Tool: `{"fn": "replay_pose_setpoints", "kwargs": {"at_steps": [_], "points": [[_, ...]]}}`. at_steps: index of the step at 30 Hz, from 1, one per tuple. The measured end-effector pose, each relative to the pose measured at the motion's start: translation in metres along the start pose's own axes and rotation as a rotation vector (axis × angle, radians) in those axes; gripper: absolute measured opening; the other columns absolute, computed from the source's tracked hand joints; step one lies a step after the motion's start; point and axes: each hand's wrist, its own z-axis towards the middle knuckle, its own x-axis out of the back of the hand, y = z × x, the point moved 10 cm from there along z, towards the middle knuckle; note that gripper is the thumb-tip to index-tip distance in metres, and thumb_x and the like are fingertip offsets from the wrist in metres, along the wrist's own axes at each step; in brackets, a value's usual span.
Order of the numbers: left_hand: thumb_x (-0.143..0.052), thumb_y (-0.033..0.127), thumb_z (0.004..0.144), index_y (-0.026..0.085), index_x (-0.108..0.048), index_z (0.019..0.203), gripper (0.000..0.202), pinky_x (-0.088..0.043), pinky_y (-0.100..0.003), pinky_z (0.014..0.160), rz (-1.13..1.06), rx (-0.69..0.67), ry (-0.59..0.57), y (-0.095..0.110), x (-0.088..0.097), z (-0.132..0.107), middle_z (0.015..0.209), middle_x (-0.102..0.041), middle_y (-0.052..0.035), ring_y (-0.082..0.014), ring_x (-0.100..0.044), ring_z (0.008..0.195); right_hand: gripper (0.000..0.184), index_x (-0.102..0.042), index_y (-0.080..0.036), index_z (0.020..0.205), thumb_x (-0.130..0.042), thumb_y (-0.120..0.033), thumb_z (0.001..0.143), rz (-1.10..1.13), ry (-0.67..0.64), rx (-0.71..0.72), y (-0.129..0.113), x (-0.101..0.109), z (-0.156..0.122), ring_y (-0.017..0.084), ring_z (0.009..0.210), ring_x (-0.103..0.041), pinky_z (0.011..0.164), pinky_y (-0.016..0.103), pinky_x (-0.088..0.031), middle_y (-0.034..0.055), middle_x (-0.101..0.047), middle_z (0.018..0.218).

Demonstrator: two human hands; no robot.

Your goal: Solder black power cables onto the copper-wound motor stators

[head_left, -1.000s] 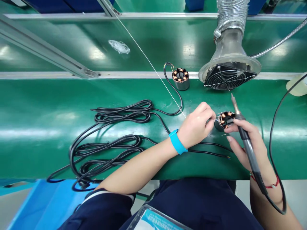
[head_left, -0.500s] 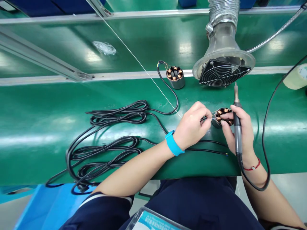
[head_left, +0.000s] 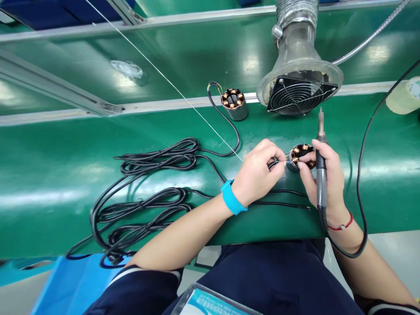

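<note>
My left hand, with a blue wristband, pinches thin wire leads beside a small motor stator with copper coils on the green bench. My right hand grips a black soldering iron with its tip pointing up and away, while its fingertips touch the stator. A thin solder wire runs from the upper left down to my left hand. Two black cable ends lie under my hands.
A second stator with a black cable stands farther back. A fume extractor with a fan grille sits behind the work. Coiled black cables lie at left. A tape roll is at right. A clear plastic scrap lies far back.
My right hand swung the soldering iron from slanted to nearly upright and moved closer to the stator. My left hand stayed pinched on the leads. The view shifted slightly.
</note>
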Motion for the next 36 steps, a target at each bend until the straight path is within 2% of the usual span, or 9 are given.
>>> {"fn": "replay_pose_setpoints", "kwargs": {"at_steps": [4,7,9,11,14,20,36], "points": [[-0.057,-0.001,0.076,0.016,-0.057,0.072,0.018,-0.043,-0.023,0.062,-0.011,-0.027,0.029,0.003,0.000,-0.001,0.075,-0.054,0.0012,-0.0096,-0.050,0.068,0.045,-0.049,-0.032,0.137,-0.057,-0.024,0.093,0.042,0.108,-0.039,0.000,0.019,-0.008,0.021,0.089,-0.067,0.087,0.042,-0.052,-0.0002,-0.073,0.093],[-0.056,0.000,0.078,0.017,-0.056,0.073,0.018,-0.043,-0.023,0.060,0.022,-0.057,0.047,0.006,-0.002,-0.002,0.076,-0.055,0.0005,-0.0102,-0.050,0.068,0.036,-0.058,-0.030,0.129,-0.058,-0.029,0.093,0.114,0.194,-0.068,0.003,0.033,-0.021,0.020,0.072,-0.067,0.068,0.039,-0.055,0.0022,-0.070,0.090],[-0.055,0.000,0.079,0.017,-0.055,0.073,0.018,-0.042,-0.024,0.059,0.053,-0.076,0.057,0.008,-0.003,-0.002,0.076,-0.055,-0.0002,-0.0108,-0.050,0.068,0.030,-0.062,-0.028,0.120,-0.062,-0.030,0.090,0.132,0.241,-0.030,0.000,0.041,-0.031,0.018,0.060,-0.061,0.055,0.035,-0.052,0.0022,-0.067,0.083],[-0.054,0.000,0.080,0.017,-0.054,0.073,0.019,-0.042,-0.024,0.058,0.077,-0.092,0.069,0.010,-0.003,-0.002,0.076,-0.055,-0.0005,-0.0110,-0.049,0.068,0.025,-0.064,-0.025,0.113,-0.063,-0.029,0.088,0.146,0.271,0.037,-0.005,0.046,-0.039,0.016,0.053,-0.055,0.050,0.033,-0.048,0.0007,-0.061,0.074],[-0.054,0.000,0.081,0.017,-0.054,0.073,0.019,-0.041,-0.024,0.058,0.095,-0.107,0.077,0.012,-0.003,-0.002,0.076,-0.055,-0.0007,-0.0110,-0.049,0.068,0.022,-0.065,-0.021,0.108,-0.061,-0.024,0.087,0.192,0.229,0.117,-0.012,0.045,-0.044,0.015,0.052,-0.051,0.048,0.032,-0.045,0.0002,-0.057,0.068],[-0.055,-0.001,0.080,0.017,-0.054,0.073,0.019,-0.043,-0.025,0.058,0.100,-0.105,0.075,0.013,-0.003,-0.002,0.078,-0.057,-0.0014,-0.0114,-0.051,0.069,0.027,-0.064,-0.020,0.110,-0.061,-0.016,0.083,0.205,0.147,0.154,-0.018,0.039,-0.043,0.015,0.055,-0.050,0.050,0.032,-0.045,0.0006,-0.059,0.071],[-0.054,0.000,0.081,0.018,-0.054,0.073,0.019,-0.043,-0.026,0.059,0.090,-0.089,0.076,0.012,-0.003,-0.001,0.077,-0.057,-0.0014,-0.0118,-0.052,0.070,0.024,-0.063,-0.022,0.108,-0.060,-0.020,0.084,0.185,0.163,0.137,-0.016,0.040,-0.044,0.015,0.050,-0.050,0.045,0.032,-0.046,0.0001,-0.059,0.069]]}}
